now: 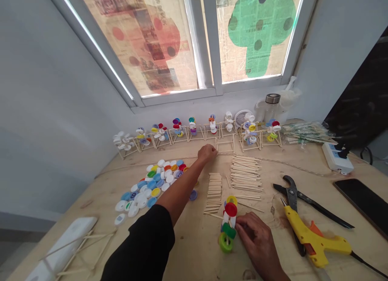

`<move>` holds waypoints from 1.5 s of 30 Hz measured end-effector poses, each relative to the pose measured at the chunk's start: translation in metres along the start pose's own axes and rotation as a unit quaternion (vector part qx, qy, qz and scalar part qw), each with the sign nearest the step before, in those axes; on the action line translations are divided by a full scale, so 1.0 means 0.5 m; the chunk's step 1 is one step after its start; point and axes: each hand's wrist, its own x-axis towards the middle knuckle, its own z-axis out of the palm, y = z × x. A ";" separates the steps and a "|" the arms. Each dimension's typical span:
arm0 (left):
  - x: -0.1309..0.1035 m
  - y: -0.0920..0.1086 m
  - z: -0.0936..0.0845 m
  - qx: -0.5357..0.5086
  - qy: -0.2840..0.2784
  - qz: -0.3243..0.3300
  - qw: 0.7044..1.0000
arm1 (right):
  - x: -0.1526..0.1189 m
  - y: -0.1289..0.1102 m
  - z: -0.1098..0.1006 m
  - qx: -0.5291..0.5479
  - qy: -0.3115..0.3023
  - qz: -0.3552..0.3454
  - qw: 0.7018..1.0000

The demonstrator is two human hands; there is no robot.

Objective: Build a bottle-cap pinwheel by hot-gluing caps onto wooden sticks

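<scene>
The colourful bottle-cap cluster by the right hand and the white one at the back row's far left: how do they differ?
The colourful cluster shows red, green, yellow and white; the white cluster looks all white. The colourful cluster is held by the right hand; the white cluster sits on a stick frame. Both are built from bottle caps.

The left hand (pixel 207 152), fingers curled, reaches beyond a heap of bottle caps (pixel 156 184) to a bare stick frame (pixel 225 142); contact is unclear. The right hand (pixel 259 238) grips a multicoloured cap wheel (pixel 229 230). Cut sticks (pixel 246 173) lie between. Far right: pliers (pixel 292 195), yellow glue gun (pixel 318 237), phone (pixel 362 204).
</scene>
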 end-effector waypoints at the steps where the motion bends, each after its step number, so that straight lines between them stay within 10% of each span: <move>1: 0.002 0.001 0.001 -0.002 0.002 -0.004 1.000 | 0.000 0.000 0.000 0.000 -0.001 -0.001 1.000; 35: 0.028 0.007 0.034 -0.084 0.061 -0.030 0.994 | 0.000 0.004 0.005 0.003 -0.003 0.002 1.000; 45: -0.021 0.016 -0.016 -0.136 0.071 0.026 0.988 | -0.002 0.006 0.006 0.001 -0.005 0.009 1.000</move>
